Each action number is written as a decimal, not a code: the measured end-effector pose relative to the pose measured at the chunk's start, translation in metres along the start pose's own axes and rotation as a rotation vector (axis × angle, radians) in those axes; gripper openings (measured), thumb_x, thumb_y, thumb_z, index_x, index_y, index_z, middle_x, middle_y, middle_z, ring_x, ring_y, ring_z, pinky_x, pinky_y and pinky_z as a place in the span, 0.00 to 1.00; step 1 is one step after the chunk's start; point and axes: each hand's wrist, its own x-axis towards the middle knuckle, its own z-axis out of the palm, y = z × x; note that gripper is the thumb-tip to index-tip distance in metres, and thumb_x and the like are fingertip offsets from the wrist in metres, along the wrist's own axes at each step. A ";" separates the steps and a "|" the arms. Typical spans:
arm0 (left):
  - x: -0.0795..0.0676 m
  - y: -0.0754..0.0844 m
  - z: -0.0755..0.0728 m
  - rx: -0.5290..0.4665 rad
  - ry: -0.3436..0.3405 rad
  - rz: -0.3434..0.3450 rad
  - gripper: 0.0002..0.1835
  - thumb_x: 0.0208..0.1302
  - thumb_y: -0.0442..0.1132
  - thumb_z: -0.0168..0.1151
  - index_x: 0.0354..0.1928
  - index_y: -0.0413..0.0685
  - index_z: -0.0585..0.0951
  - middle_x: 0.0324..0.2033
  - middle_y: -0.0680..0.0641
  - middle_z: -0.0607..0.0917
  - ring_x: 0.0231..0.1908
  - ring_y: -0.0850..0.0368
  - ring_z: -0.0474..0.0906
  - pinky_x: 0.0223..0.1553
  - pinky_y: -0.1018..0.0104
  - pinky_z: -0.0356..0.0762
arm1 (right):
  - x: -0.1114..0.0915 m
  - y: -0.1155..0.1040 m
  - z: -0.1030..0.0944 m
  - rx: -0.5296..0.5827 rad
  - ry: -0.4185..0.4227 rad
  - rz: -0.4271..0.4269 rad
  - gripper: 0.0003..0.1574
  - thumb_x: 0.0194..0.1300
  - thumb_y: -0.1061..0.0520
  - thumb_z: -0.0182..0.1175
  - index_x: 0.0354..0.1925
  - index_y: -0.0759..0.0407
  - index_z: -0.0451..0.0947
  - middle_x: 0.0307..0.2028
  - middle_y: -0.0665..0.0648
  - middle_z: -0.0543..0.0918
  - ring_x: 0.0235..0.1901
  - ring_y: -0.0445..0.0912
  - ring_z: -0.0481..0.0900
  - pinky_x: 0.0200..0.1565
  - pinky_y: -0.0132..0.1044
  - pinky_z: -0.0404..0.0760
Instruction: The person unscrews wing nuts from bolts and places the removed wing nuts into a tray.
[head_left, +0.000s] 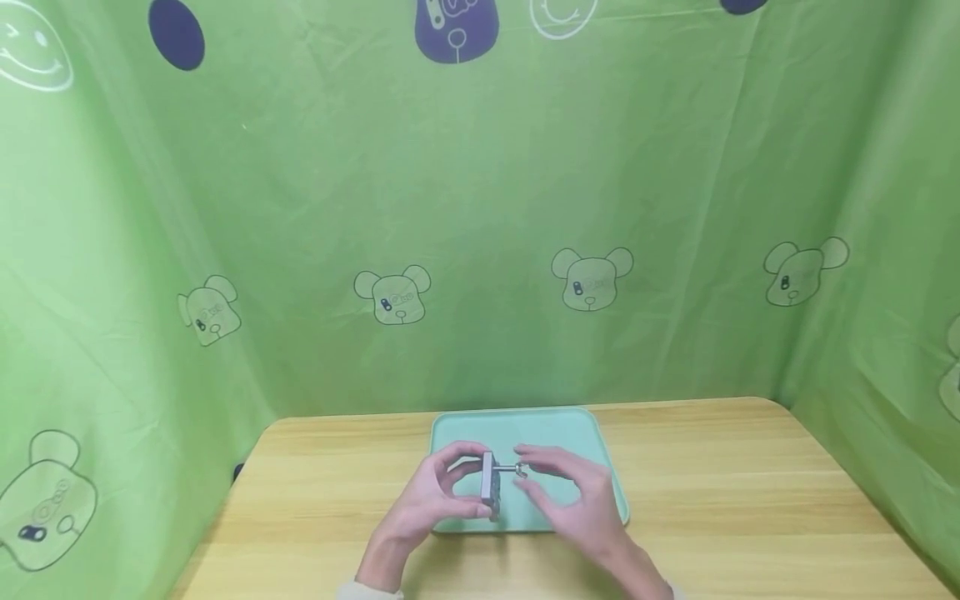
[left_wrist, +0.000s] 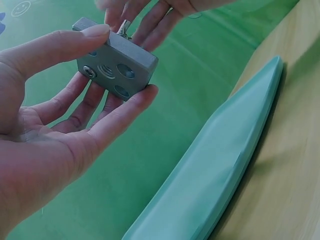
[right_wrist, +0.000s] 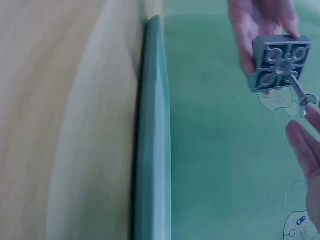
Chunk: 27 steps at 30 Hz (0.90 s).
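My left hand (head_left: 427, 493) grips a small grey metal block (head_left: 490, 479) between its thumb and fingers, above the tray. Several round holes show in the block's face (left_wrist: 114, 75) in the left wrist view. A threaded screw with a wing-shaped end (right_wrist: 300, 92) stands out from the block's other, recessed face, near one corner. It points toward my right hand (head_left: 581, 500). The right thumb and fingers are spread on either side of the winged end, with a gap around it in the head view.
A light green tray (head_left: 525, 425) with a raised rim lies on the wooden table (head_left: 720, 483), below the hands. Green curtains (head_left: 480, 192) printed with bear heads stand behind the table and at both sides.
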 end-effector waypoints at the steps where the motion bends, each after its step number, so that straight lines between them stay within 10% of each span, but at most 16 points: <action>1: 0.000 0.000 0.000 0.000 0.003 -0.006 0.38 0.48 0.20 0.72 0.65 0.31 0.70 0.63 0.38 0.73 0.64 0.39 0.73 0.56 0.45 0.85 | 0.000 -0.002 -0.001 0.028 0.002 0.081 0.20 0.56 0.68 0.74 0.48 0.61 0.86 0.44 0.62 0.89 0.40 0.53 0.89 0.49 0.34 0.89; 7: 0.001 0.000 0.002 0.021 0.019 -0.019 0.40 0.46 0.19 0.73 0.65 0.30 0.70 0.64 0.38 0.73 0.65 0.41 0.72 0.57 0.43 0.84 | 0.004 -0.009 -0.007 0.199 0.022 0.610 0.09 0.68 0.61 0.68 0.47 0.61 0.85 0.43 0.59 0.89 0.41 0.52 0.89 0.43 0.41 0.91; 14: 0.003 0.000 0.005 0.085 0.031 -0.007 0.39 0.44 0.20 0.75 0.63 0.32 0.72 0.63 0.39 0.73 0.66 0.40 0.71 0.58 0.45 0.84 | 0.009 -0.008 -0.015 0.439 -0.069 1.058 0.25 0.69 0.55 0.67 0.54 0.74 0.79 0.46 0.67 0.87 0.43 0.56 0.89 0.45 0.49 0.91; 27: 0.003 -0.001 0.007 0.130 0.014 -0.004 0.38 0.45 0.20 0.74 0.62 0.37 0.74 0.63 0.39 0.72 0.66 0.40 0.72 0.59 0.47 0.84 | 0.007 -0.005 -0.020 0.608 -0.214 1.194 0.25 0.70 0.53 0.66 0.53 0.73 0.80 0.43 0.66 0.88 0.43 0.52 0.89 0.50 0.44 0.90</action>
